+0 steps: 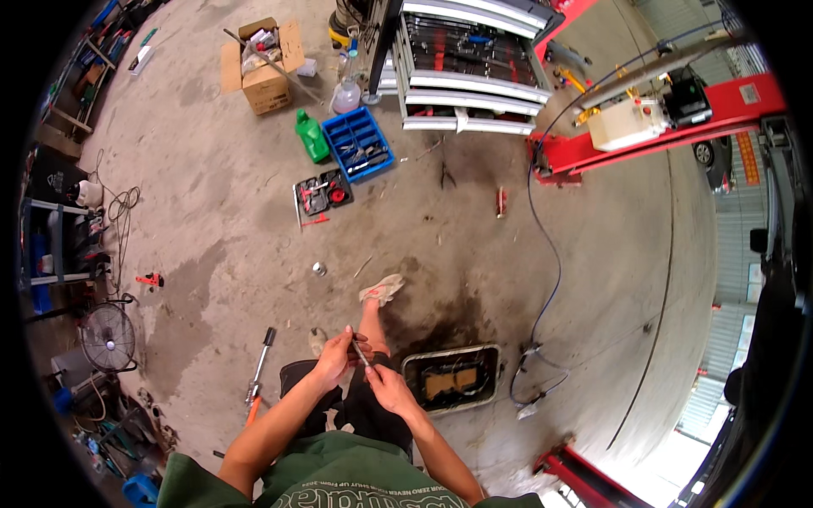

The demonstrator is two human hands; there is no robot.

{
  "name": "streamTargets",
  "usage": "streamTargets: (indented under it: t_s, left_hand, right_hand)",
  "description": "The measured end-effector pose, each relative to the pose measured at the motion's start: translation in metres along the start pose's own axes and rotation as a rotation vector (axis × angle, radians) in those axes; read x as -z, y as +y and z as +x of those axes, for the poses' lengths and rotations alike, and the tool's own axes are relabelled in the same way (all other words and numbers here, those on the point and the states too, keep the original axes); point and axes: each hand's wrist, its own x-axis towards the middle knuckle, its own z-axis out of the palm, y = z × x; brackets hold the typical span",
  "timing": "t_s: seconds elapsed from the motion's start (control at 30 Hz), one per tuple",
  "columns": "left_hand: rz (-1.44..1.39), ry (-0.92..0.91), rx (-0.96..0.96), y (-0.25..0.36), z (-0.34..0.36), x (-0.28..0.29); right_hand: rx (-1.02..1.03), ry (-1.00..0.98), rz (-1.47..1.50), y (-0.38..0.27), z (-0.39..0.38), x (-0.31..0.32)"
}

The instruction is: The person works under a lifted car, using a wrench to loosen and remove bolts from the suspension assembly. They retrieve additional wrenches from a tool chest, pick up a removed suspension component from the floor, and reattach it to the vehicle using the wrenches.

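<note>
Above my lap, both hands are closed on a slim, greyish rod-like metal piece [362, 350]; it is too small to tell its exact kind. My left hand [335, 356] grips its upper end, with the fingers curled. Lower down and to the right, my right hand [387, 389] pinches the other end. To the right of my knees lies a dark rectangular pan [408, 372] with a brown piece and dark, oily contents. A long-handled wrench [263, 351] rests on the floor to my left.
Ahead stand a blue compartment tray [359, 142], a green jug [312, 135], an open black tool case [313, 196] and a tool cabinet [474, 93] with pulled-out drawers. A red can [501, 203] and a blue hose [555, 254] lie to the right. A fan [108, 337] stands left.
</note>
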Motion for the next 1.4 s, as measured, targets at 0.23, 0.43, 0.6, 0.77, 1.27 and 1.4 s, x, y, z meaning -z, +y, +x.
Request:
streamTargets:
  t_s: [0.23,0.43,0.6,0.77,1.27,1.4]
  left_hand:
    - [0.16,0.011,-0.087,0.067,0.081,-0.095]
    - [0.222,-0.025,-0.173,0.121,0.124,-0.172]
    - [0.185,-0.016,-0.305,0.17,0.17,-0.22]
    - [0.268,0.045,-0.302,0.235,0.218,-0.253]
    - [0.582,-0.001,-0.442,0.398,0.329,-0.441]
    - [0.493,0.002,-0.462,0.415,0.366,-0.464]
  right_hand:
    - [0.143,0.097,-0.338,-0.045,0.093,0.167]
    - [0.195,0.058,-0.441,-0.118,0.151,0.295]
    - [0.139,-0.021,-0.545,-0.168,0.205,0.356]
    - [0.211,-0.088,-0.554,-0.192,0.264,0.394]
    - [0.307,0.05,-0.362,-0.266,0.371,0.572]
    - [0.337,-0.03,-0.424,-0.282,0.41,0.633]
